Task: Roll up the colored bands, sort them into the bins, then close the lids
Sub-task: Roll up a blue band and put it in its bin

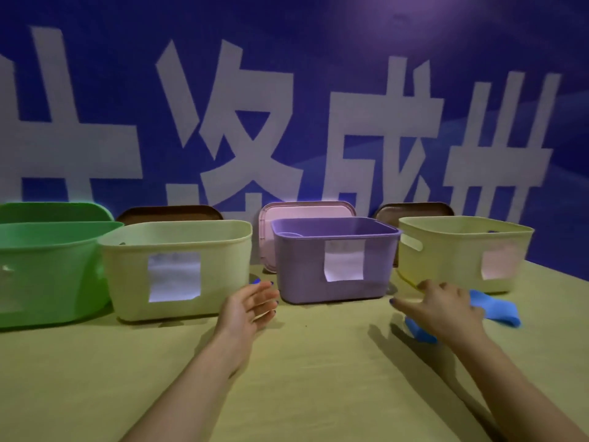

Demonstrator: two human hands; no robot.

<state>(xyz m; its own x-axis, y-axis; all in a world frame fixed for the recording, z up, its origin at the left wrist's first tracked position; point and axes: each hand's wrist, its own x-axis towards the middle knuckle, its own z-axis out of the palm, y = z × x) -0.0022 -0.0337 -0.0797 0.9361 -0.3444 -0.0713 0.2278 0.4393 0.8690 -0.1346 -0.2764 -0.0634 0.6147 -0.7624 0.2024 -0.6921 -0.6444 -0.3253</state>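
A blue band (pixel 497 309) lies flat on the table in front of the right-hand yellow bin (pixel 452 250). My right hand (pixel 446 306) rests over the band's left part with fingers spread, hiding its middle. My left hand (pixel 253 306) hovers open, fingers straight, between the cream bin (pixel 223 250) and the purple bin (pixel 299 269), holding nothing. A green bin (pixel 47 269) stands at the far left. All bins are open, each with a white label on its front. Something rounded shows inside the purple bin.
Lids lean against the blue wall behind the bins: green (pixel 54 212), brown (pixel 169 214), pink (pixel 306 210) and another brown (pixel 414 210). The yellowish table (pixel 302 378) stretches toward me in front of the bins.
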